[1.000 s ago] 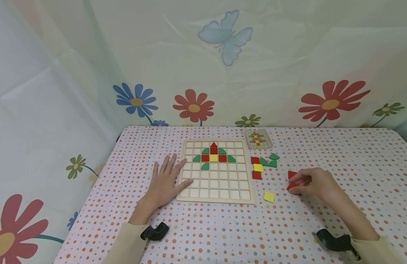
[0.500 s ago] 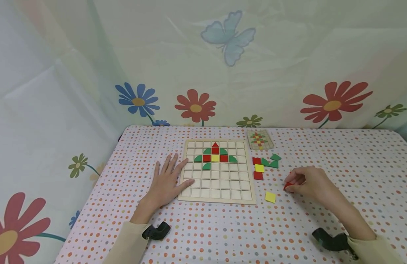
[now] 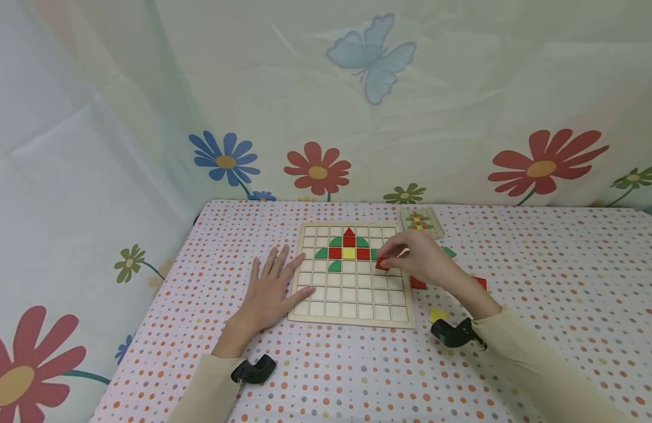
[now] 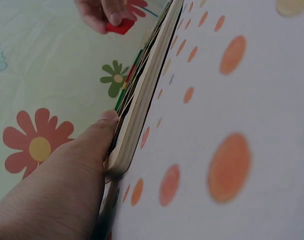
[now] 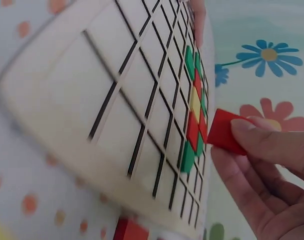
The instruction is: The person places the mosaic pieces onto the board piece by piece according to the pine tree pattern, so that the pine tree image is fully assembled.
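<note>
My right hand (image 3: 418, 257) pinches a red square tile (image 5: 225, 131) between thumb and fingers, held above the right part of a wooden grid board (image 3: 349, 320). The left hand (image 3: 267, 294) lies with fingers spread over the board's left edge; its thumb (image 4: 99, 132) rests on the frame in the left wrist view. Set in the grid are several red tiles and green quarter-round tiles around one yellow tile (image 3: 349, 253), topped by a red triangle (image 3: 349, 232). One green tile (image 3: 334, 266) sits in the row below, left of the middle.
A pattern card (image 3: 422, 222) lies behind the board's right corner. Right of the board are a red tile (image 3: 418, 282), a yellow tile (image 3: 438, 315), a green tile (image 3: 449, 251) and another red tile (image 3: 480, 282). The right arm hides other loose tiles.
My right hand has picked up a red tile from the table at the right and carried it left over the board. The left hand stays in place on the board's edge.
</note>
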`<state>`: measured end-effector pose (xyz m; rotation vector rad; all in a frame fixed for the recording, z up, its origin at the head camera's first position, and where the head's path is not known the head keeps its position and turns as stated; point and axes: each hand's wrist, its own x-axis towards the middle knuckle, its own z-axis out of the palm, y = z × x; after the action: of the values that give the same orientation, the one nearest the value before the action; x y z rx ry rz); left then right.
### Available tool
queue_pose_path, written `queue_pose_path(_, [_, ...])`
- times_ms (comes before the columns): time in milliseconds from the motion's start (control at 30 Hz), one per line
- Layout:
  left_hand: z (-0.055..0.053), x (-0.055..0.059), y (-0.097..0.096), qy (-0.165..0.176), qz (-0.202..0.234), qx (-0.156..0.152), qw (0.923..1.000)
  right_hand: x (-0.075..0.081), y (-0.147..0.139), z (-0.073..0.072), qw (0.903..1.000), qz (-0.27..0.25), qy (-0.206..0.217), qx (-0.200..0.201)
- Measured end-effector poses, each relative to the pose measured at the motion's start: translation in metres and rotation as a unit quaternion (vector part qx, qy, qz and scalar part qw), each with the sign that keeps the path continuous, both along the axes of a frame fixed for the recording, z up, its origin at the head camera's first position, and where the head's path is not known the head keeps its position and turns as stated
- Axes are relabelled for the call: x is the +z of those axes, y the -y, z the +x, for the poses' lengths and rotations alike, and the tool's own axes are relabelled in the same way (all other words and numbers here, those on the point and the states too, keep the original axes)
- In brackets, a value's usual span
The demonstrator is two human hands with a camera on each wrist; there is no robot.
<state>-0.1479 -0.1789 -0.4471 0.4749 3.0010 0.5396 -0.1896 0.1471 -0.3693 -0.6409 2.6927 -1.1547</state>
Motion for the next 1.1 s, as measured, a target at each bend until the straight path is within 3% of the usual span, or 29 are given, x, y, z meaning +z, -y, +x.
queue_pose_path(267, [0.002, 0.0, 0.0, -0.004, 0.002, 0.003, 1.0, -0.018, 0.037, -0.021, 0.9985, -0.023, -0.001, 0.049])
queue_pose_path(567, [0.0, -0.003, 0.0, -0.003, -0.005, 0.002, 1.0, -0.027, 0.055, -0.022, 0.9991, -0.017, 0.017, 0.034])
queue_pose_path(1100, [0.0, -0.003, 0.0, -0.008, 0.007, -0.001, 0.9999, -0.023, 0.063, -0.018, 0.9987, 0.042, 0.006, 0.03])
